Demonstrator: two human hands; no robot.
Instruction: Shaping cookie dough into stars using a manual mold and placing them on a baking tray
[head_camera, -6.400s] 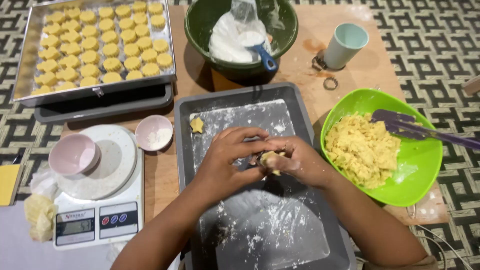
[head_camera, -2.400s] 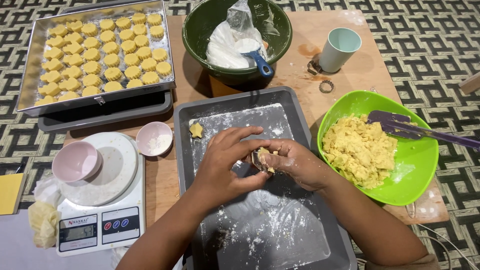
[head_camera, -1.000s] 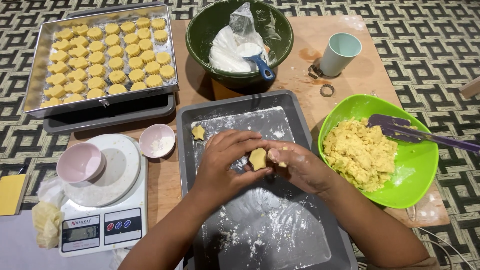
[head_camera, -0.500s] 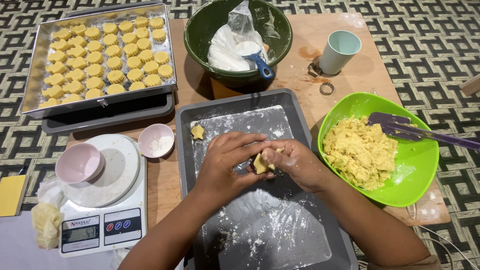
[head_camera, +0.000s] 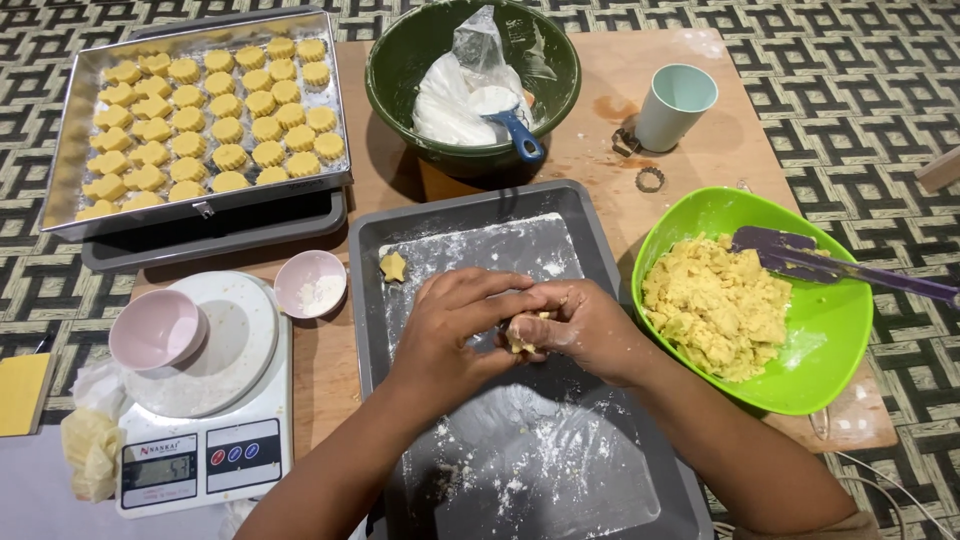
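Since approx half a sec ago little has shifted: both hands stay together over the dark tray, but the dough piece, more exposed a sec back, is now mostly covered by fingers. Left hand (head_camera: 455, 325) and right hand (head_camera: 585, 325) meet above the middle of the floured baking tray (head_camera: 600, 250), fingertips closed on a small lump of yellow dough (head_camera: 520, 335); both clamped on it, nothing else held.

Step in hand, as I read it: shaping or pinching one piece of dough w/ both hands, mid-way through. Judging from the layout, next move calls for a gentle, even squeeze so the soft lump keeps its form, then a free spot to set it down. One star-shaped piece (head_camera: 392, 266) already lies near the tray's far left corner.

Around: green bowl of crumbly yellow dough (head_camera: 720, 310) at the wooden board's right edge w/ a purple spatula (head_camera: 800, 258) resting in it; dark green bowl (head_camera: 400, 70) w/ a bag of flour and a blue-handled scoop (head_camera: 510, 115) at the far edge; steel tray of finished fluted pieces (head_camera: 205, 110) at the far left corner; kitchen scale (head_camera: 215, 450) w/ a pink bowl (head_camera: 157, 330) on it at the near left; a 2nd small pink bowl (head_camera: 311, 284) beside it; pale cup (head_camera: 676, 105) and small ring cutters (head_camera: 650, 179) far right.

Hard to make out: dough shape, mostly hidden by fingers; whether any filling is inside, can't tell. Floured tray's near edge is cut off by the frame.
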